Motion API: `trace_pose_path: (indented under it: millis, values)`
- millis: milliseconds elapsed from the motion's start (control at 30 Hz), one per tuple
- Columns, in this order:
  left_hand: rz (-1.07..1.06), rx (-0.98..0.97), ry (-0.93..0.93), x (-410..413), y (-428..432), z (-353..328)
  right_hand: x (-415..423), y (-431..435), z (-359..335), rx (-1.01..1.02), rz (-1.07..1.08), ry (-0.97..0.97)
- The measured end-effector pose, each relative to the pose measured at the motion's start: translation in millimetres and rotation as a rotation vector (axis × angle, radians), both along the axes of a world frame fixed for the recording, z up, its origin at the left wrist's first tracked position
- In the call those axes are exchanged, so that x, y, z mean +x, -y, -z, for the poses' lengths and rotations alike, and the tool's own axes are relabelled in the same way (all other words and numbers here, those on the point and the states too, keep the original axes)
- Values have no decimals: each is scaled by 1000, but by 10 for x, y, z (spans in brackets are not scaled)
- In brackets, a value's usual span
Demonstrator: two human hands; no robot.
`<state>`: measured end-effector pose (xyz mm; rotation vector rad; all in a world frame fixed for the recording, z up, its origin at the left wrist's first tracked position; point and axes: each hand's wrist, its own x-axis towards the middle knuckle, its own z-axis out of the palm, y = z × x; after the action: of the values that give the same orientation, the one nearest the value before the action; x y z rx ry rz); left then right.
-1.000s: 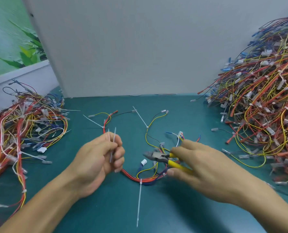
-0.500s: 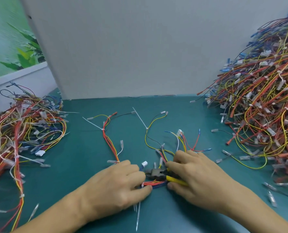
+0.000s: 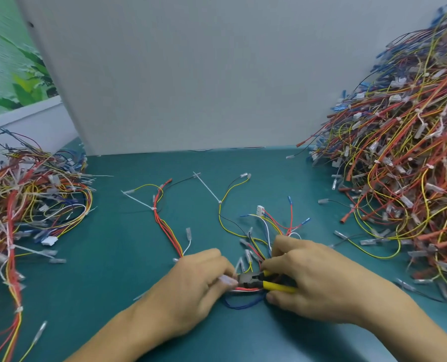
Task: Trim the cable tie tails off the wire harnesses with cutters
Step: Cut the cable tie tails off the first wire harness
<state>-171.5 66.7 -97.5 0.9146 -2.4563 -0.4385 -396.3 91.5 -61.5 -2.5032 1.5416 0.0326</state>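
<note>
Teal surface point(image 3: 107, 262): my right hand point(image 3: 319, 280) clamps the cutters point(image 3: 253, 280), left hand point(image 3: 191, 288) pinches the harness point(image 3: 168, 231); two tie tails point(image 3: 208, 188) and the big pile point(image 3: 399, 158) remain, I judge.

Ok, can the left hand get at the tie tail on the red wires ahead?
Probably yes: the tail lies uncovered on the mat ahead of the left hand, though that hand now holds wires by the cutters.
</note>
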Motion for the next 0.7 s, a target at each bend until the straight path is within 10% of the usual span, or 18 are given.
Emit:
trace_pose_path:
  millis: [700]
  values:
    - [-117, 354, -186, 3, 96, -53, -118, -88, -208, -119, 18, 14]
